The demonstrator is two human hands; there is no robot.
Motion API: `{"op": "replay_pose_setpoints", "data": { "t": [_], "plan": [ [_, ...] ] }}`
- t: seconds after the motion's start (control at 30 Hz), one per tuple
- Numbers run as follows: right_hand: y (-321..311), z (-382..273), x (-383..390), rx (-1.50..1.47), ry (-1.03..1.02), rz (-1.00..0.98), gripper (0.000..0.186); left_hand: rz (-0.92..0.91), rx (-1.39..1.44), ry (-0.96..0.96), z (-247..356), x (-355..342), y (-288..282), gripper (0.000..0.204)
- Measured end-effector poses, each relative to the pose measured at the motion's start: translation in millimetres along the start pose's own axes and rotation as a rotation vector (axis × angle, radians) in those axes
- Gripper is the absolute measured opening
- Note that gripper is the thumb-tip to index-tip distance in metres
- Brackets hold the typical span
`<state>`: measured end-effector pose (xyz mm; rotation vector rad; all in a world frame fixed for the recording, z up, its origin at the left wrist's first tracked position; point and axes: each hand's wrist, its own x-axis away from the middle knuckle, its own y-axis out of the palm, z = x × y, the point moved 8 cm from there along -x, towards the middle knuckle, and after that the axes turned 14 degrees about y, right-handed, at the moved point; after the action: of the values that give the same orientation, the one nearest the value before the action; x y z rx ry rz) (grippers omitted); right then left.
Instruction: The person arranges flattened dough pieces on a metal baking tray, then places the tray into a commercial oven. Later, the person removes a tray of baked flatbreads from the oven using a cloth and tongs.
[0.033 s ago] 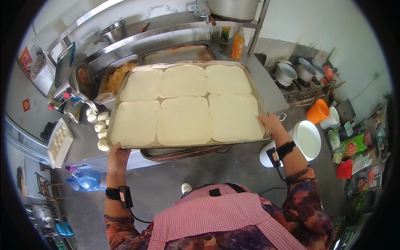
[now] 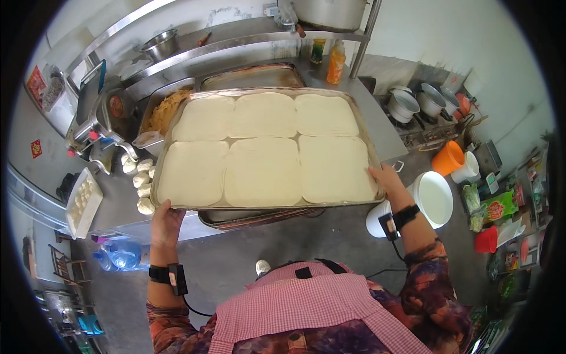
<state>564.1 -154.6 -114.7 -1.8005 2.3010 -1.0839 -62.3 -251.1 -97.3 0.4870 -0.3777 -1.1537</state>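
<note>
A large metal baking tray [image 2: 380, 190] is held level between my hands, above the near side of the steel worktable. Several flat, pale dough sheets [image 2: 262, 171] lie on it in two rows, nearly edge to edge. My left hand [image 2: 167, 223] grips the near left corner, with the thumb on the rim and the fingers largely hidden below. Round the right end closes my right hand [image 2: 384, 180], its fingers partly under the tray. Another baking tray [image 2: 236, 219] shows beneath the held one, and a further tray [image 2: 253, 76] lies behind it.
Left on the worktable [image 2: 121, 203] are dough balls [image 2: 144, 190], a tub of yellowish filling [image 2: 164, 112] and a steel machine [image 2: 115, 112]. An orange bottle [image 2: 336, 62] stands at the back. White buckets [image 2: 435, 197] stand at right; a blue water jug [image 2: 125, 255] sits low left.
The dough sheets and my right hand appear very slightly farther right. Both hands keep the same hold on the tray.
</note>
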Motion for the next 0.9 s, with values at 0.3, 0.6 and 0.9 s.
{"op": "replay_pose_setpoints", "data": {
  "t": [0.3,0.6,0.9],
  "plan": [
    [-95,121,98,-0.4,0.209,0.088,0.041,-0.252,0.013,-0.148,-29,-7,146,0.039],
    [-181,259,211,-0.526,0.329,0.328,0.039,-0.555,-0.011,-0.388,-124,16,297,0.035],
    [-199,330,278,-0.827,0.424,0.437,0.043,-0.558,0.029,-0.611,-213,54,391,0.039]
  ]
}}
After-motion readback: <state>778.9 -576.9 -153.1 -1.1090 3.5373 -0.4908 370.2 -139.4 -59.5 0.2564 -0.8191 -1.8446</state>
